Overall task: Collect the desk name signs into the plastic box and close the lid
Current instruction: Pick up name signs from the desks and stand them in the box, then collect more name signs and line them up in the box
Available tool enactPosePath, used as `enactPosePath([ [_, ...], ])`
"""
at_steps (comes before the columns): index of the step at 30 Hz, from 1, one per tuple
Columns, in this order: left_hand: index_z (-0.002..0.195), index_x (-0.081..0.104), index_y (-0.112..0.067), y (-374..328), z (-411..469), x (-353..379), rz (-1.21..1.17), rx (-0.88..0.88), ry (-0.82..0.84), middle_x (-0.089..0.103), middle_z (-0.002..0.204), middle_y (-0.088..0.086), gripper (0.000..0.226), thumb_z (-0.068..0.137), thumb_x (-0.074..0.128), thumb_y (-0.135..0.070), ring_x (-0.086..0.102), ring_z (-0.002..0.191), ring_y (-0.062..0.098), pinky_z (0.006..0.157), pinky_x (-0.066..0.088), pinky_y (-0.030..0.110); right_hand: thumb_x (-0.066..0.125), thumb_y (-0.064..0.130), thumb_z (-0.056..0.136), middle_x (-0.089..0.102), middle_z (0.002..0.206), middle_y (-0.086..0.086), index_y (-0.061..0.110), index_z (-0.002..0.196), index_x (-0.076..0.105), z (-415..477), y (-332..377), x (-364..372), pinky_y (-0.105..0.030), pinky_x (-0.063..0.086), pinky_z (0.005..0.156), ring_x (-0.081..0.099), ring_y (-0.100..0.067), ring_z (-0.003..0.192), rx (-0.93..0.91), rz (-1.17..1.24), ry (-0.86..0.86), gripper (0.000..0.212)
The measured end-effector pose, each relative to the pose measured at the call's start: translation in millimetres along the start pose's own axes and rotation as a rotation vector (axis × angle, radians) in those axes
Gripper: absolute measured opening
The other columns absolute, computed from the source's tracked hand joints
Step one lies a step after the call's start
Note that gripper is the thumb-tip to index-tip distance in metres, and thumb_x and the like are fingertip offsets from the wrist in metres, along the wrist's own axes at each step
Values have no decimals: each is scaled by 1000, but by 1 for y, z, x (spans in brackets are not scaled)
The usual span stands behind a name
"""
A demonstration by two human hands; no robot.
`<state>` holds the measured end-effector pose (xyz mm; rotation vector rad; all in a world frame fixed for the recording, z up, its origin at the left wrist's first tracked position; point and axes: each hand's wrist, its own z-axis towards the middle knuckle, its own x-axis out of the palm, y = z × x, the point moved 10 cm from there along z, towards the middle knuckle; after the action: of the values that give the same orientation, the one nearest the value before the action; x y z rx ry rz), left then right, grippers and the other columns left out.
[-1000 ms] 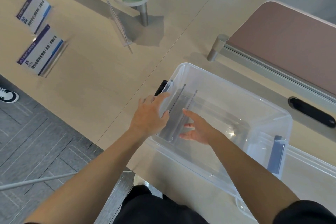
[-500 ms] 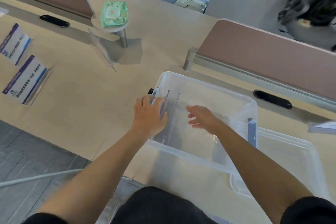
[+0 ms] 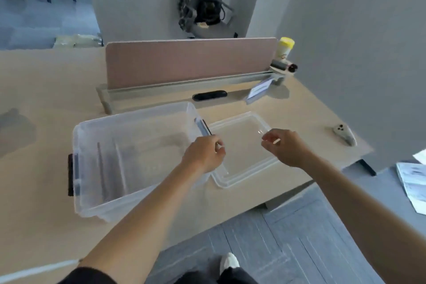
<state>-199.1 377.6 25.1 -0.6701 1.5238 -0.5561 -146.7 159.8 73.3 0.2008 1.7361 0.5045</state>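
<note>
The clear plastic box (image 3: 79,159) stands open on the desk, left of centre. Two clear name signs (image 3: 110,165) stand inside it near its left end. The clear lid (image 3: 239,182) lies flat on the desk just right of the box. My left hand (image 3: 204,157) curls its fingers round the lid's left rim, beside the box's right latch (image 3: 202,127). My right hand (image 3: 284,148) pinches the lid's right rim. Another name sign (image 3: 258,90) leans on the desk by the end of the divider.
A pink divider panel (image 3: 191,62) runs behind the box, with a black cable slot (image 3: 209,95) in front of it. A yellow-capped bottle (image 3: 285,49) stands at the divider's right end. A grey object (image 3: 344,137) lies near the desk's right edge. Papers (image 3: 412,182) lie on the floor.
Both hands left the inside of the box and moved right onto the lid's two edges. The view swung right, so the signs on the left desk are out of sight.
</note>
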Motion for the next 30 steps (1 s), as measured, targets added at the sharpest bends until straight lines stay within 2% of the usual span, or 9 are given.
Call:
enactPosePath([
  [2,106,65,-23,-31,14,27,20,40,59,69,101,-6,24,90,51,-34,64,94,19,85,54,37,67,37,90,70,94,7,23,104,72,-9,-40,-21,-36,53,85,65,-18,85,43,14,-45,21],
  [5,110,63,-21,-78,41,75,59,84,138,68,101,-6,25,91,52,-33,63,96,17,86,54,36,65,37,91,70,97,8,23,106,71,-11,-106,-52,-32,50,76,66,-16,84,78,9,-83,21],
  [10,107,65,-25,-125,94,134,84,29,168,64,92,-11,22,89,56,-32,63,91,15,77,49,27,64,35,93,70,101,4,20,110,70,18,-204,-91,-26,43,69,65,-17,86,66,7,-102,24],
  [13,104,66,-28,-141,122,151,94,-33,148,63,92,-14,19,87,57,-32,63,89,12,74,47,25,65,34,93,70,102,-2,16,112,70,46,-244,-107,-31,50,77,66,-20,87,37,15,-91,27],
  [18,98,66,-31,-158,174,160,77,-115,74,63,90,-17,16,85,57,-32,63,86,10,78,52,28,62,36,94,68,105,-3,16,116,67,111,-278,-131,-32,51,79,66,-23,90,-20,-54,-63,30],
  [23,93,67,-30,-141,246,162,39,-183,-14,65,90,-16,13,86,57,-32,63,89,14,76,48,27,60,37,95,68,109,-4,17,119,66,207,-291,-136,-35,51,82,64,-23,91,-54,-59,-35,32],
  [27,105,67,-26,-112,315,161,-19,-240,-115,64,96,-12,20,89,56,-33,59,93,14,76,41,26,57,38,97,66,114,-2,18,123,64,292,-292,-128,-33,49,82,63,-24,100,-38,-70,-1,34],
  [30,113,61,-22,-85,365,165,-92,-325,-179,63,105,-7,27,89,58,-34,57,97,16,79,40,28,55,39,98,67,118,-1,17,123,64,354,-294,-118,-29,43,82,62,-24,107,36,26,10,34],
])
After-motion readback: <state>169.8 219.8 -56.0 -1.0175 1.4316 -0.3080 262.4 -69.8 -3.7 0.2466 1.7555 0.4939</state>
